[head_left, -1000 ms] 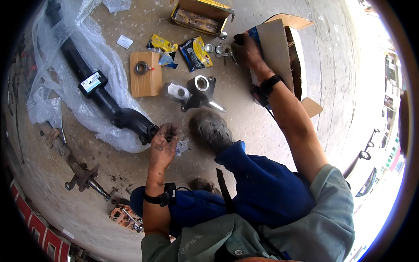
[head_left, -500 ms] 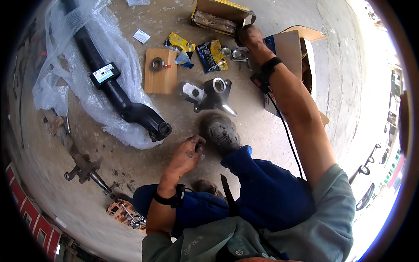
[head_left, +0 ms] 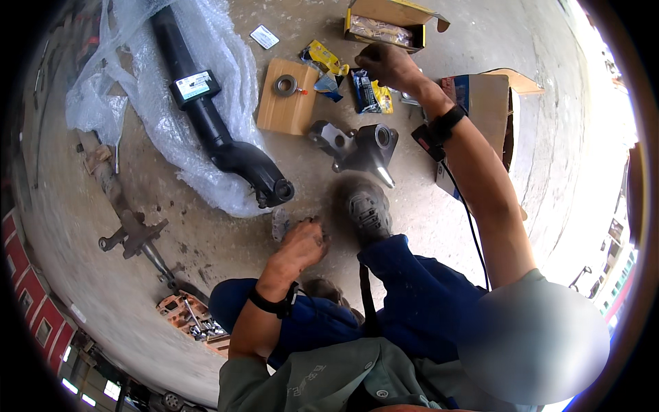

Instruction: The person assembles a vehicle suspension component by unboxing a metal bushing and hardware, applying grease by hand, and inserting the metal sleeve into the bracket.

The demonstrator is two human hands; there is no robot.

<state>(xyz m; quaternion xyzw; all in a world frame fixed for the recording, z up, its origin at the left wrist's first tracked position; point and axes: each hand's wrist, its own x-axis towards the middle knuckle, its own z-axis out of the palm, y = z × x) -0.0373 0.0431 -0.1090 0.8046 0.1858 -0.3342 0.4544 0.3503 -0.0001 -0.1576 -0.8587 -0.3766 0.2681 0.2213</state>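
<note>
My right hand (head_left: 392, 67) reaches out over the floor, fingers curled in; what they hold, if anything, is hidden. Just beside it lies a black and yellow packet (head_left: 368, 94), and the open carton (head_left: 419, 41) with brown-wrapped contents stands beyond. Nearer me, my left hand (head_left: 305, 242) is closed beside my shoe, its fingers curled, their contents hidden. A pale grey crumpled piece (head_left: 280, 224) shows next to it. Between my hands sits a grey metal steering knuckle (head_left: 364, 150) with a tapered spindle. A ring-shaped bearing (head_left: 285, 85) rests on a flat cardboard piece (head_left: 273, 113).
To the left, a black axle beam (head_left: 213, 130) lies on bubble wrap (head_left: 154, 113). A worn knuckle (head_left: 137, 237) and a tool case (head_left: 195, 323) are at lower left. An open cardboard box (head_left: 484, 113) stands on the right. A torn yellow packet (head_left: 322, 56) lies nearby.
My right hand has moved left from the carton's corner to beside the packet. The whole view has shifted, and a pale grey piece now shows beside my left hand.
</note>
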